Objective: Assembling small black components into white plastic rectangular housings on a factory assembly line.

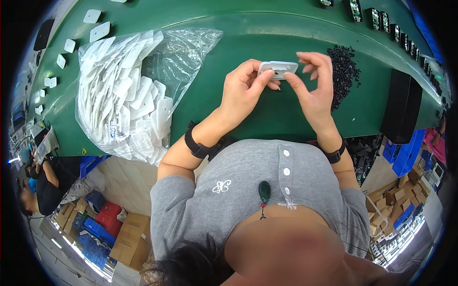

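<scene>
My left hand (240, 95) is closed on a white plastic cover (285, 67), pinching its left end between thumb and fingers. The cover is a small rounded rectangle with a shallow recess and a dark spot near my left thumb. At its right end is my right hand (318, 93), with the thumb at or close to the cover's edge and the fingers spread apart above it. I cannot make out anything between those fingers. Right beside that hand lies a loose pile of small black parts (344, 71). A clear plastic bag (183, 45) full of similar white covers (138, 102) lies to the left.
The green work table (205, 105) has a raised edge toward the back. White pieces (100, 31) stand in a row along the far left. Black housings with circuit boards (375, 20) line the far right. A long black box (401, 107) sits at the right edge, near blue bins (409, 152).
</scene>
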Demonstrator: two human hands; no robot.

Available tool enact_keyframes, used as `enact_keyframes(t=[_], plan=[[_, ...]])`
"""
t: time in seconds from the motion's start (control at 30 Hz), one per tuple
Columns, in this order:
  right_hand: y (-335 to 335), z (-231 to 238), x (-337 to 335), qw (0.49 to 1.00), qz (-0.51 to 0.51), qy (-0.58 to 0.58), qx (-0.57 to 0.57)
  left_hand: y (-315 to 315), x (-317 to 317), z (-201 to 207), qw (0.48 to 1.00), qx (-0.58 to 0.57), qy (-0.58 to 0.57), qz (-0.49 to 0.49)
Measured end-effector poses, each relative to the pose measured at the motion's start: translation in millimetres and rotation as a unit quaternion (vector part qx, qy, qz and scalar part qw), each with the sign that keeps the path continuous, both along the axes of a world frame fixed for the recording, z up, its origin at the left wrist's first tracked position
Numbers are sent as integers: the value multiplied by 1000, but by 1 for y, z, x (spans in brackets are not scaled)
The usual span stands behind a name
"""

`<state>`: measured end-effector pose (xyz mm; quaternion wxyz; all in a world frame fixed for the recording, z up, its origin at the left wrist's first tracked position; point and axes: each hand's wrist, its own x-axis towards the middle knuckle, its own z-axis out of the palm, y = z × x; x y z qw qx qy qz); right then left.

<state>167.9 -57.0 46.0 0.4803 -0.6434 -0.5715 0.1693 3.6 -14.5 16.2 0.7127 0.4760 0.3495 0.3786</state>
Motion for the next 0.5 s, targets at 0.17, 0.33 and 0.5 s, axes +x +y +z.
enact_keyframes(t=[0.17,0.33,0.5], plan=[[0,-3,5,990,87,22,-105,0,0,1,1000,-1,17,-25],[7,-9,1,980,111,103,-131,8,-3,10,999,-35,8,-17],[29,-19,6,941,157,242,-176,21,-7,2,997,-57,-15,49]])
